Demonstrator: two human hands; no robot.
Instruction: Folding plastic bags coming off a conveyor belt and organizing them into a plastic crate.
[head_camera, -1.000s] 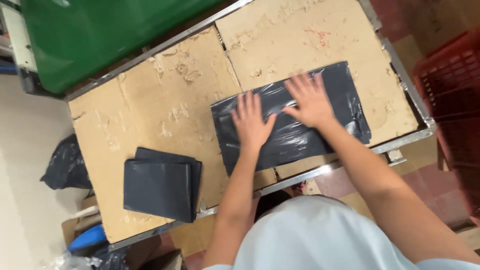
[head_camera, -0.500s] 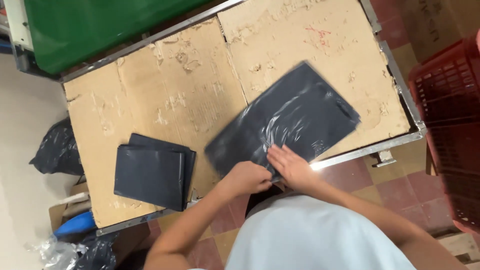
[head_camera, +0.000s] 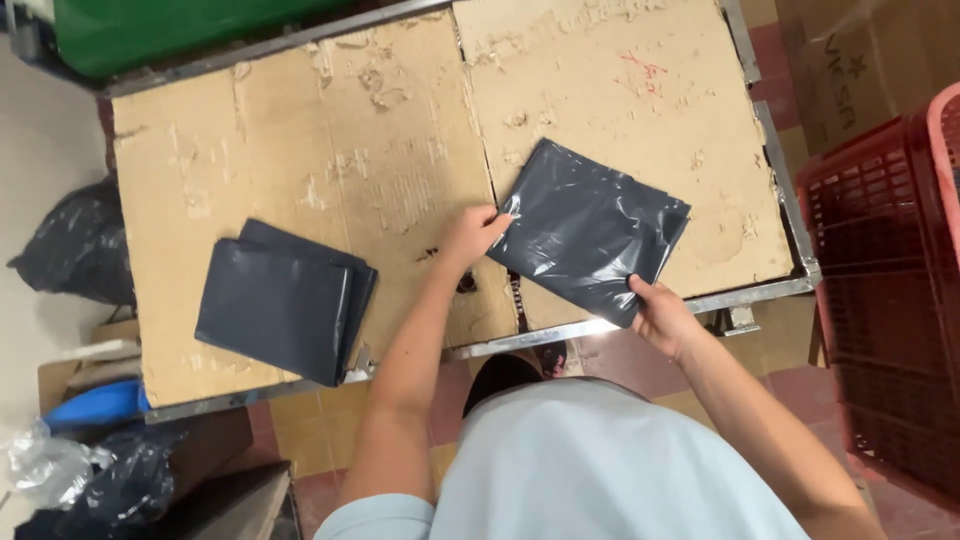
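Your left hand (head_camera: 472, 232) pinches the folded dark poly bag (head_camera: 590, 232) at its 9 o'clock corner, right hand (head_camera: 660, 315) apparently gripping the 5 o'clock corner, long axis 10-to-4, on the cardboard table (head_camera: 400, 150), stack (head_camera: 280, 300) toward 8.

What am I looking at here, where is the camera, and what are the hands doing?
There is no machine here: a person works with bare hands, and the single camera sits on their head, looking straight down. The surface is a metal-framed table topped with worn brown cardboard sheets. The left hand pinches one corner of a folded dark grey plastic bag, and the right hand grips its near corner. To the left lies a stack of folded dark grey plastic bags. A red plastic crate stands on the right, and a black bin bag sits on the floor at left.
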